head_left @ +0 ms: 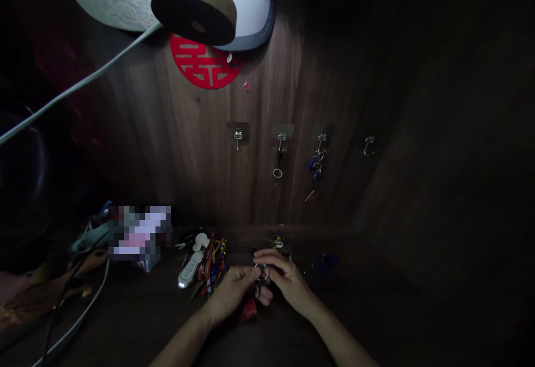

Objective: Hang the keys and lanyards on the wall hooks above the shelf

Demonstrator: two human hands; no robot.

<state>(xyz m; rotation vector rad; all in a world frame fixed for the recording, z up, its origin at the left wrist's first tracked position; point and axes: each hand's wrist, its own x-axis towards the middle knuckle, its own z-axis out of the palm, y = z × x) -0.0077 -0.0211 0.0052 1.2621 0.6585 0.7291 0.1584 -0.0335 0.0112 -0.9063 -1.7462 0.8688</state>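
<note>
- Lying at 9 o'clock from the hands: white remote (189, 269), braided cords (213, 264);
- Dangling at 7 o'clock: red tag (248, 310);
- Pinching metal key ring (261, 271) at centre: left hand (232, 294), right hand (288, 286), both in a narrow fingertip grip;
- Hanging at 1 o'clock: keys (316, 165) on wall hook (321, 139)

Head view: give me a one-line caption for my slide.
Left hand and right hand hold a metal key ring below wall hooks.
</note>
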